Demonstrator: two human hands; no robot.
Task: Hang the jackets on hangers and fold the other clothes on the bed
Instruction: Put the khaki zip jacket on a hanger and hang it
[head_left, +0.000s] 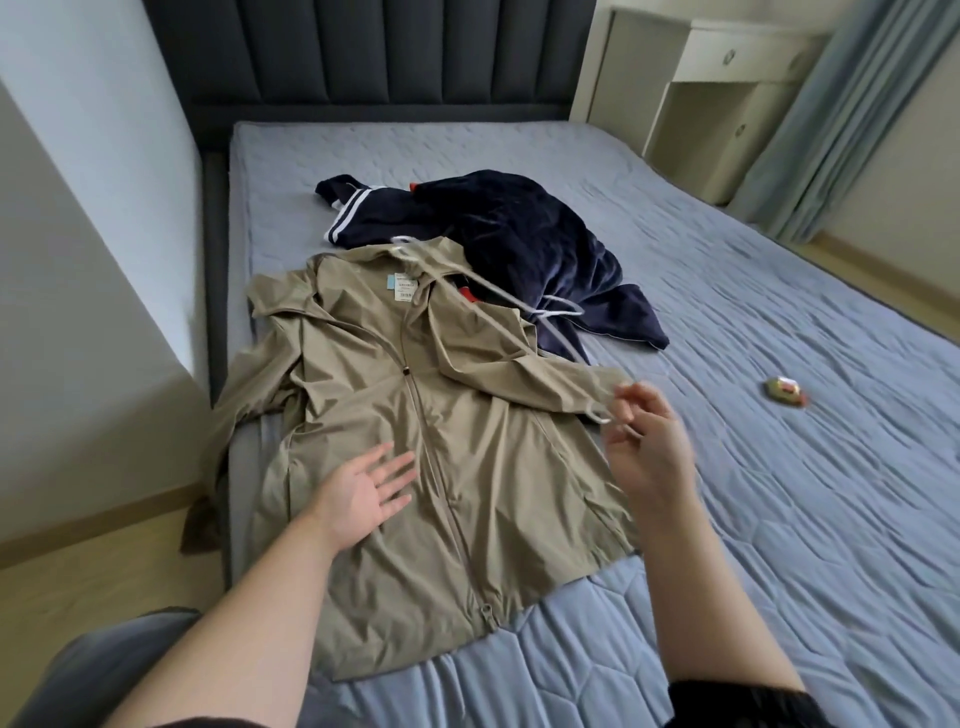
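Right hand (649, 452) fingers (629, 402) pinch khaki jacket (415, 467) at cuff.

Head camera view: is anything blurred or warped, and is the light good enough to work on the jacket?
Head view: the right hand is motion-smeared at the jacket cuff, so its grip is unclear; the left hand is fairly sharp. Head view: the wide lens bows the bed edges and headboard. Head view: soft even daylight, no glare, faint shadows.

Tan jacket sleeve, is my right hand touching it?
Touching. The head view shows the right hand pinching the cuff end of the tan jacket sleeve, fingers curled onto the fabric, though slightly blurred.
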